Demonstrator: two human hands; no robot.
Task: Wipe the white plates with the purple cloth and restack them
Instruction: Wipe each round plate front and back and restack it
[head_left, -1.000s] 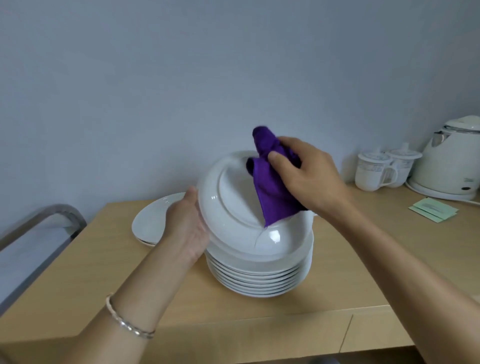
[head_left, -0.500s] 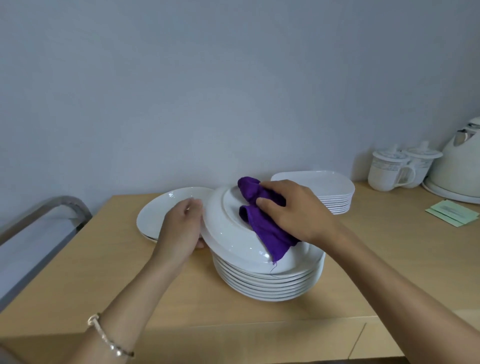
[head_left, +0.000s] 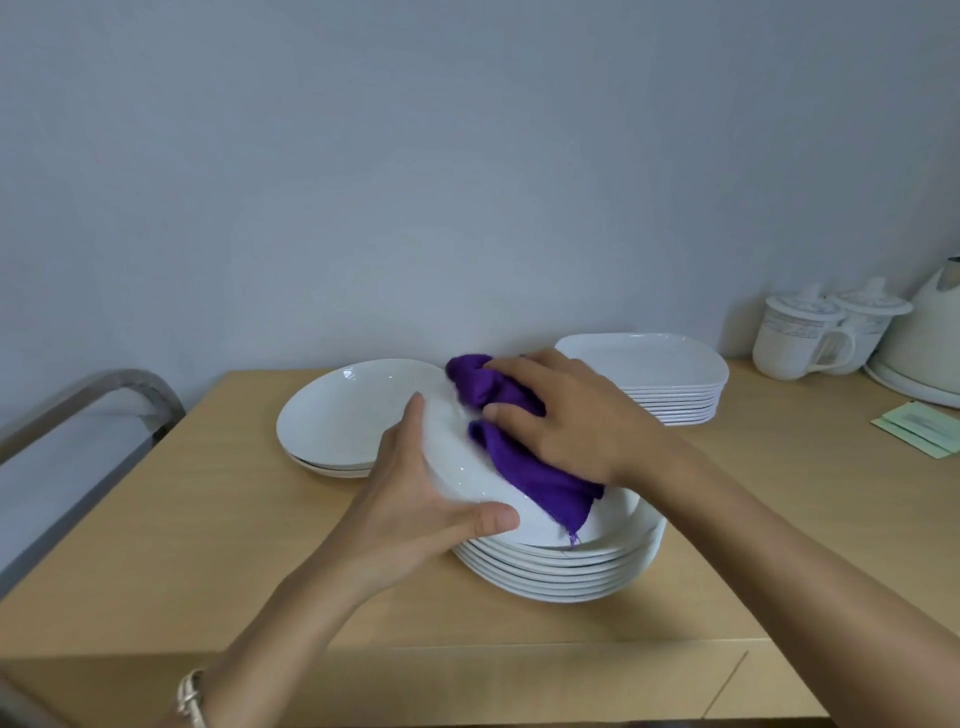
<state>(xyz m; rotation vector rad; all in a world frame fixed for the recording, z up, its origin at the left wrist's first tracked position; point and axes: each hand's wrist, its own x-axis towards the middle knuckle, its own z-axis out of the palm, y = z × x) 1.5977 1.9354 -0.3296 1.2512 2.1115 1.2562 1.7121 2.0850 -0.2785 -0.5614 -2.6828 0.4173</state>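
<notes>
Soft, even, rather dim light; cool grey cast on wall (head_left: 467, 156). Faint shadow beside plate stack (head_left: 561, 577) on surface (head_left: 208, 519). Tiny glints on glaze. Overall softness; edges bend, wide-angle.

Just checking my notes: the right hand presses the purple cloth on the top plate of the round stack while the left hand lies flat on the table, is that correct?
Not quite: the head view shows the left hand gripping the rim of the top plate, not lying flat on the table. The right hand does press the purple cloth on that plate, atop the round stack.
</notes>
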